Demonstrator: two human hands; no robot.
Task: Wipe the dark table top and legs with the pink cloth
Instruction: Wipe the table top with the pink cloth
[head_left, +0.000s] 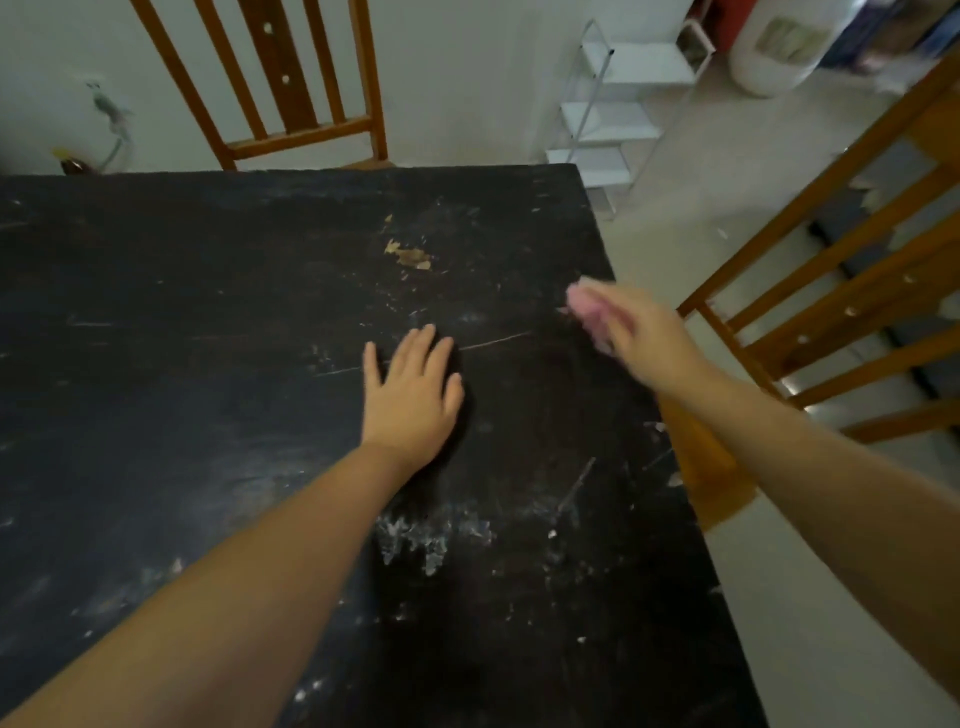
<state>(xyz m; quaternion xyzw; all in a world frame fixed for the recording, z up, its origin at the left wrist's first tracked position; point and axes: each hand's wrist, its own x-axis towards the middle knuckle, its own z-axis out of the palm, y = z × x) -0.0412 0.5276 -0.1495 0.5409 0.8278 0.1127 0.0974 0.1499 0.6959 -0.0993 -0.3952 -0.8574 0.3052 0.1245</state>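
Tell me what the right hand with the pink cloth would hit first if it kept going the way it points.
Likely nothing soon: the right hand and pink cloth point up-left across the dark table top, bare except a chipped patch. Height above the surface is unclear from motion blur.

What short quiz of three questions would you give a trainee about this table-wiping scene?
1. True or false: the left hand lies flat and open on the dark table.
2. Which hand holds the pink cloth?
3. Multiple choice: the tan patch of chipped paint is (a) beyond the left hand, (b) under the left forearm, (c) on the chair to the right.

Key:
1. True.
2. The right hand, near the table's right edge. It is blurred.
3. (a).
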